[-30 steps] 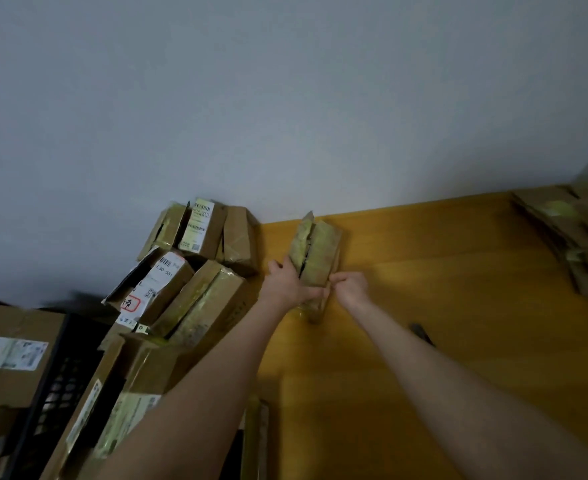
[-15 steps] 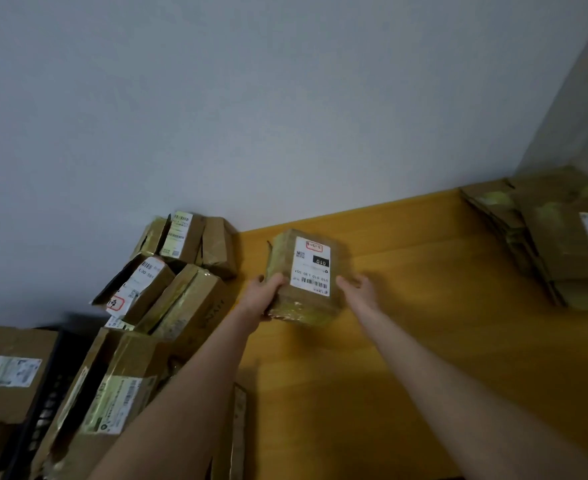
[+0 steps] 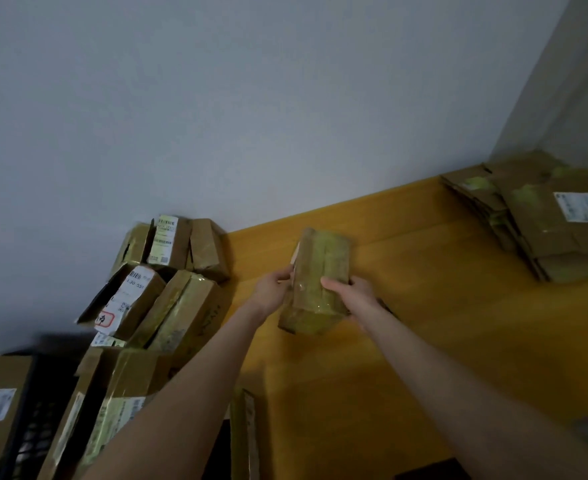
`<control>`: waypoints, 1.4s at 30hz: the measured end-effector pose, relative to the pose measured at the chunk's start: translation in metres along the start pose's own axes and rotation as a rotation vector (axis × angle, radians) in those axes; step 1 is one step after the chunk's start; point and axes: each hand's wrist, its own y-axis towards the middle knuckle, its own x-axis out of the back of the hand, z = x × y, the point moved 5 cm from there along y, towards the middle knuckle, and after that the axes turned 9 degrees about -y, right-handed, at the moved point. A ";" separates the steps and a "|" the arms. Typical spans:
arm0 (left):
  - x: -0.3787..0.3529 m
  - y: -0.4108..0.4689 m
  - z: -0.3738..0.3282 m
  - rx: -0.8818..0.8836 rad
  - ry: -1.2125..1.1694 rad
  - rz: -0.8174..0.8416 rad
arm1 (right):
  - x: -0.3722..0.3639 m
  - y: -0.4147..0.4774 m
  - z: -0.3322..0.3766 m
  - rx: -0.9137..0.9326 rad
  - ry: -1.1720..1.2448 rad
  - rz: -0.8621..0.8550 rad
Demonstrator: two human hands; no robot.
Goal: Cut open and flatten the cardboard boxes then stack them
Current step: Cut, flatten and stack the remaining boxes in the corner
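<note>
Yellow wooden table (image 3: pixel 424 306) against a grey wall. Over it, the left hand (image 3: pixel 271 292) and right hand (image 3: pixel 354 292) grip opposite sides of the small brown taped cardboard box (image 3: pixel 320 271). Its label, facing up moments ago, is turned away. A taped face now shows, probably ready for cutting.

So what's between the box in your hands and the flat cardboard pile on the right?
Only bare yellow tabletop lies between the held box and the flattened pile, seen in the head view.
</note>
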 end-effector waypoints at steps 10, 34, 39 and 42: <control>-0.030 0.023 -0.006 -0.125 0.742 0.059 | -0.004 -0.014 -0.017 0.102 -0.564 -0.283; -0.037 0.022 0.005 -0.290 1.219 0.006 | 0.047 0.008 -0.092 -0.054 -1.165 -0.412; -0.028 0.012 0.010 -0.323 1.279 -0.024 | 0.048 0.019 -0.087 -0.103 -0.719 -0.246; -0.021 0.010 0.010 -0.293 1.283 -0.057 | 0.039 0.015 -0.069 -0.094 -0.265 -0.111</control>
